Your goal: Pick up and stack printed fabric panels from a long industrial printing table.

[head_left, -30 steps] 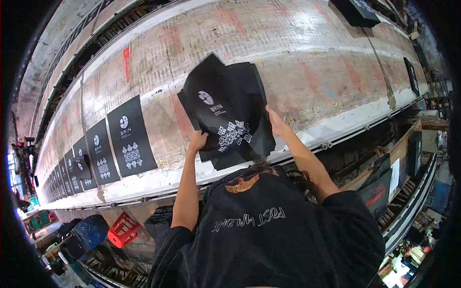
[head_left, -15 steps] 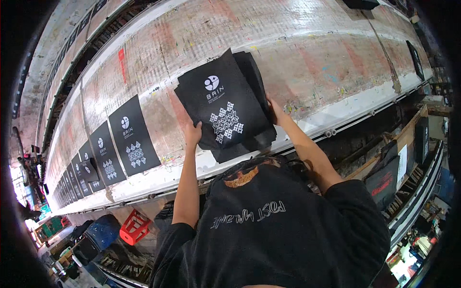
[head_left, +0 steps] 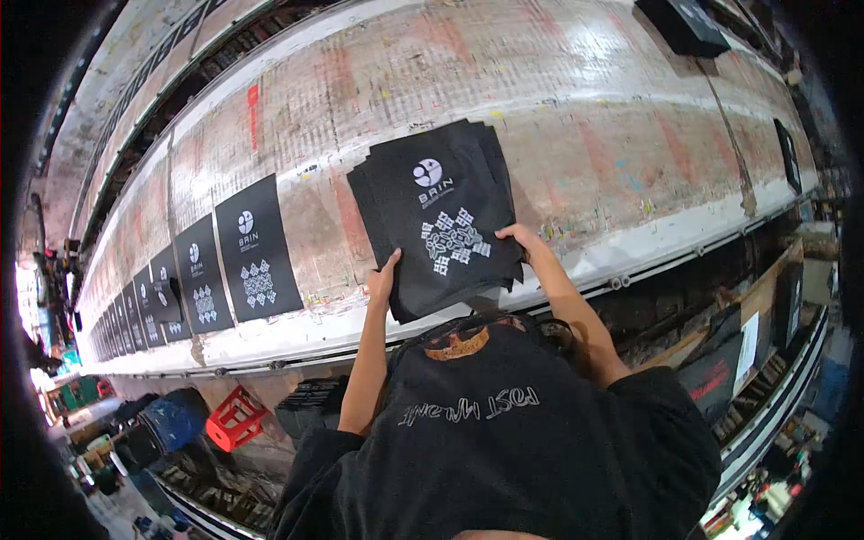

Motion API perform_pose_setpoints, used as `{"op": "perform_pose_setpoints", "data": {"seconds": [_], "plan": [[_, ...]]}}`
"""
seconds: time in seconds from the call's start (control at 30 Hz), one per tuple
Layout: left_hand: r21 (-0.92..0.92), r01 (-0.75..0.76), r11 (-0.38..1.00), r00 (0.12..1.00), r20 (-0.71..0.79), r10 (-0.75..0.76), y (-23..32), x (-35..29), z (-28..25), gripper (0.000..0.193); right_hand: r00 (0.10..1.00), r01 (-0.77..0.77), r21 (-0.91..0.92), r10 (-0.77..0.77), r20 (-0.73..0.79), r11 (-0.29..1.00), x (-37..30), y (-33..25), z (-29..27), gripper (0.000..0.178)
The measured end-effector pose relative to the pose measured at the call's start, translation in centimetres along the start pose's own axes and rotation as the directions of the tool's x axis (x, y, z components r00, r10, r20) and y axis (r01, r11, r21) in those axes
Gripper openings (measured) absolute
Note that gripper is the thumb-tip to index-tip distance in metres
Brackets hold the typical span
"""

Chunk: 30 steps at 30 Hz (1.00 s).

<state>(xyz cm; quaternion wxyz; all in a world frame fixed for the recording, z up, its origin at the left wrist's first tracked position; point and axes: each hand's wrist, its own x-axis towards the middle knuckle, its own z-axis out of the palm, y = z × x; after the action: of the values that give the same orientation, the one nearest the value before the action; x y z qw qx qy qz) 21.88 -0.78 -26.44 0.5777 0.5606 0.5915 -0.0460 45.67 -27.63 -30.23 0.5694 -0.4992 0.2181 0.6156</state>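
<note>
A stack of flat black pieces with white print [head_left: 382,198] lies in front of me on the long, stained worktable [head_left: 315,220]; its sheets overlap unevenly, with corners fanned out at the far side. My left hand [head_left: 382,277] grips the stack's left edge, thumb on top and fingers partly hidden at the side. At the right edge, my right hand [head_left: 524,245] is closed on the same stack, its thumb over the top piece. To the left, a similar printed black piece [head_left: 281,238] lies flat, first of a row running down the table.
A dark stack [head_left: 679,27] sits at the table's far right. A metal rail [head_left: 621,281] runs along the near edge. Below left are a red plastic stool [head_left: 236,418], a blue bundle [head_left: 177,418] and a black pile [head_left: 310,405]. Dark pieces [head_left: 711,360] hang at the right.
The stack's top piece, earlier skewed to the left, now lies more in line with those beneath. My right hand has moved nearer the stack's lower right corner. The whole view has shifted slightly.
</note>
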Motion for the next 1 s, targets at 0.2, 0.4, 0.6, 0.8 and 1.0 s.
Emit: {"op": "perform_pose_setpoints", "data": {"seconds": [0.2, 0.4, 0.6, 0.8, 1.0], "plan": [[-0.324, 0.033, 0.946, 0.909, 0.403, 0.106, -2.6, 0.3, -2.5, 0.058, 0.958, 0.27, -0.435, -0.287, 0.027, 0.859, -0.8, 2.7, 3.8, 0.031], [0.531, -0.323, 0.783, 0.853, -0.196, 0.484, 0.3, -1.9, -5.9, 0.05, 0.691, 0.652, -0.578, -0.698, 0.188, 0.49, -1.6, 3.9, 11.2, 0.04], [0.462, -0.357, 0.812, 0.916, 0.004, 0.4, -0.4, 5.8, -8.4, 0.036, 0.784, 0.492, -0.606, -0.621, -0.004, 0.625, 5.1, 4.3, 6.3, 0.053], [0.325, -0.36, 0.875, 0.933, 0.138, 0.333, -10.5, 8.3, -16.4, 0.059, 0.299, 0.359, -0.927, -0.927, 0.227, -0.111, 1.0, 6.7, 15.7, 0.114], [0.376, -0.742, 0.555, 0.374, -0.455, 0.808, 9.6, 0.4, -35.1, 0.04, -0.085, 0.302, -0.899, -0.949, 0.305, -0.316, -23.1, -13.8, 25.6, 0.058]]}}
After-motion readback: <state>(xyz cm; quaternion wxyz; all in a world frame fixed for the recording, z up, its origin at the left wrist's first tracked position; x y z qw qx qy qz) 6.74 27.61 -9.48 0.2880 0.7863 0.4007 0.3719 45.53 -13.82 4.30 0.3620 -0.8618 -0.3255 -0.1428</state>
